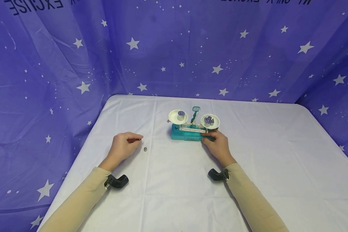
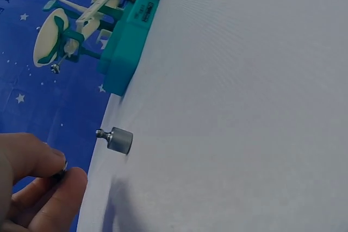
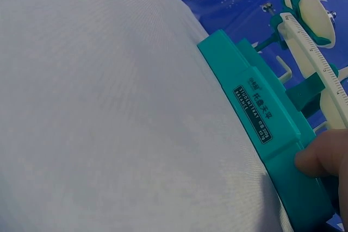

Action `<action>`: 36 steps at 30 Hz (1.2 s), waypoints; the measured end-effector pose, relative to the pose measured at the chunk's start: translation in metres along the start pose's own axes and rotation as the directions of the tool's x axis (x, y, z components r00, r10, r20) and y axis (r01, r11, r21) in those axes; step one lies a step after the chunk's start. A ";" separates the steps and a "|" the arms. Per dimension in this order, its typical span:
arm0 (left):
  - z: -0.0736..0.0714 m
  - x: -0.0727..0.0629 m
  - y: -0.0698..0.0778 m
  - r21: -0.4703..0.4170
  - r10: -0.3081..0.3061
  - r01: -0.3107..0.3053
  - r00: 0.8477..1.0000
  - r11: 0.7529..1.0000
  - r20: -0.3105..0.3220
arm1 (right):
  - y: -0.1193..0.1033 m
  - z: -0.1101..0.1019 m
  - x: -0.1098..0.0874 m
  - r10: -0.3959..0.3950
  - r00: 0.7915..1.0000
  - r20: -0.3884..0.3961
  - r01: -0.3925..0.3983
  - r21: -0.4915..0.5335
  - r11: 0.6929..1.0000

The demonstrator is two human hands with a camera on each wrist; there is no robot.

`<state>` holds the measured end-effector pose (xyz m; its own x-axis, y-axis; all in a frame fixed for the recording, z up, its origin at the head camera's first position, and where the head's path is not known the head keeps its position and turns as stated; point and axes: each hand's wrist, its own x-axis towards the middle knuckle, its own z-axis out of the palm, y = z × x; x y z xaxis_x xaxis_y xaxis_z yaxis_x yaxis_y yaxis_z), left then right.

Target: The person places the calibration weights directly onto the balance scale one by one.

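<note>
A teal tray balance point(image 1: 178, 136) stands on the table, with two cream pans. One larger metal weight point(image 1: 181, 115) sits in the left pan point(image 1: 174, 120), and several weights point(image 1: 209, 120) crowd the right pan point(image 1: 216, 124). My right hand point(image 1: 218, 146) grips the balance's right end; its thumb point(image 3: 315, 158) lies on the front of the base, the other fingers mostly hidden. Left of the balance, my left hand point(image 1: 123, 146) pinches a small metal weight point(image 2: 64, 170), largely covered by the fingertips. Just beside that hand a knobbed weight point(image 2: 120, 140) stands on the cloth.
White cloth point(image 1: 174, 180) covers the table. A purple star-printed curtain point(image 1: 174, 48) hangs behind the far edge and along both sides. Each wrist carries a black camera mount point(image 1: 118, 182) close over the table.
</note>
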<state>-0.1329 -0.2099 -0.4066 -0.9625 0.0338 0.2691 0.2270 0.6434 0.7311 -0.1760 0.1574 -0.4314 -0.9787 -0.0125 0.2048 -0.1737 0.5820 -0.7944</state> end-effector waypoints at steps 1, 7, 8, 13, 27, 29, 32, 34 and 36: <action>-0.001 0.000 0.001 -0.020 -0.026 0.026 1.000 0.999 0.009 | 0.000 0.000 0.000 0.000 1.000 0.001 0.000 0.004 1.000; -0.007 0.005 0.005 -0.113 -0.144 0.148 0.988 0.982 0.047 | 0.000 -0.001 0.000 0.002 1.000 0.008 -0.002 0.016 1.000; -0.007 0.006 0.006 -0.127 -0.157 0.162 0.986 0.979 0.051 | 0.000 -0.001 0.000 0.002 1.000 0.009 -0.002 0.015 1.000; -0.009 0.010 0.010 -0.205 -0.186 0.199 0.979 0.958 0.080 | 0.000 -0.001 0.000 0.008 1.000 0.011 -0.008 0.012 1.000; -0.012 0.021 0.025 -0.499 -0.181 0.232 0.972 0.835 0.148 | 0.000 -0.001 0.000 0.018 1.000 0.017 -0.018 0.014 1.000; -0.012 0.023 0.028 -0.522 -0.179 0.233 0.972 0.820 0.152 | 0.001 -0.001 0.000 0.014 1.000 0.016 -0.014 0.011 1.000; -0.012 0.026 0.030 -0.527 -0.171 0.225 0.974 0.819 0.149 | 0.002 -0.001 0.001 0.010 1.000 0.016 -0.010 0.007 1.000; -0.012 0.029 0.032 -0.534 -0.166 0.218 0.976 0.817 0.143 | 0.002 -0.001 0.001 0.011 1.000 0.018 -0.011 0.012 1.000; -0.011 0.031 0.033 -0.539 -0.161 0.210 0.977 0.815 0.138 | 0.002 -0.001 0.001 0.012 1.000 0.020 -0.012 0.014 1.000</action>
<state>-0.1536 -0.1956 -0.3670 -0.9976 0.0349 0.0591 0.0628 0.1193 0.9909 -0.1768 0.1590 -0.4320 -0.9827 -0.0222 0.1839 -0.1635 0.5707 -0.8047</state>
